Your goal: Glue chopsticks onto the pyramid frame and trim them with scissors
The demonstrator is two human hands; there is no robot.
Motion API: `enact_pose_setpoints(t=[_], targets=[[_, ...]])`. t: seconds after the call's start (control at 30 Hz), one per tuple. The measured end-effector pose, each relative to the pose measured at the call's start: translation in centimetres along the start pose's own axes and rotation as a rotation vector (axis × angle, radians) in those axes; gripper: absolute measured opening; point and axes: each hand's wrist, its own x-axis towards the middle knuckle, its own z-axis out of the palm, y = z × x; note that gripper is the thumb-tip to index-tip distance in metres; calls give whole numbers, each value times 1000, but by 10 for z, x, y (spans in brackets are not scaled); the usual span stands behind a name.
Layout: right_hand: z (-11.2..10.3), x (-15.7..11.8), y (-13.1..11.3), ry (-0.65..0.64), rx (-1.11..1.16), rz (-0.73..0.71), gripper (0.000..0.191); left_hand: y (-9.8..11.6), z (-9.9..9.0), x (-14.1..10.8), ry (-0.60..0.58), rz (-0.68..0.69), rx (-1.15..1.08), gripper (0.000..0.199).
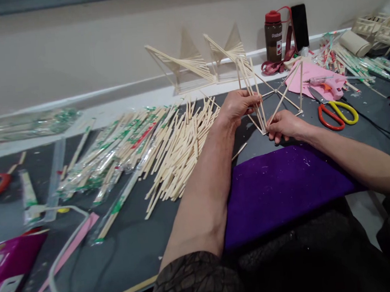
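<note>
Left hand [241, 104] gripping upright sticks [254, 78], right hand [285, 126] pinching the low corner of a stick frame [276, 90], frame on the gray table [129, 257] beyond a purple cloth [286, 188], loose stick pile [184, 153] to the left, scissors [331, 103] to the right

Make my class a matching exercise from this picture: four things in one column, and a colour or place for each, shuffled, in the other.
Things:
1. Cloth
2. Bottle
3. Phone
4. Stick frame

Descriptions:
A. Black, standing upright
B. Touched by left hand and right hand
C. Purple
D. Topped with a red lid

Pairs: 1-C, 2-D, 3-A, 4-B
</note>
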Motion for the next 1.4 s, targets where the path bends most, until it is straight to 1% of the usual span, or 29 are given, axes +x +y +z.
enact_pose_setpoints(t=[0.3, 0.43, 0.67, 0.8, 0.9, 1.13, 1.3, 1.4], targets=[[1, -2, -3, 7, -13, 4, 19, -3, 0, 2, -2, -7, -22, 7], [2, -3, -4, 13, -15, 21, 19, -4, -1, 4, 0, -9, -25, 7], [-3, -7, -6, -16, 25, 30, 18, -3, 0, 2, 8, -31, -38, 8], [-6, -9, -4, 1, 43, 29, 17, -4, 0, 2, 2, -47, -60, 7], [-8, -9, -1, 20, 8, 29, 15, -5, 0, 2, -2, -52, -66, 6], [-21, -10, 6, 80, -214, -58, 16, -6, -1, 2, -9, -40, -72, 5], [-24, -13, 7, 63, -238, -154, 15, -9, -4, 2, -20, -34, -74, 6], [-22, -13, 8, 51, -243, -177, 15, -11, -5, 3, -22, -25, -69, 10]])
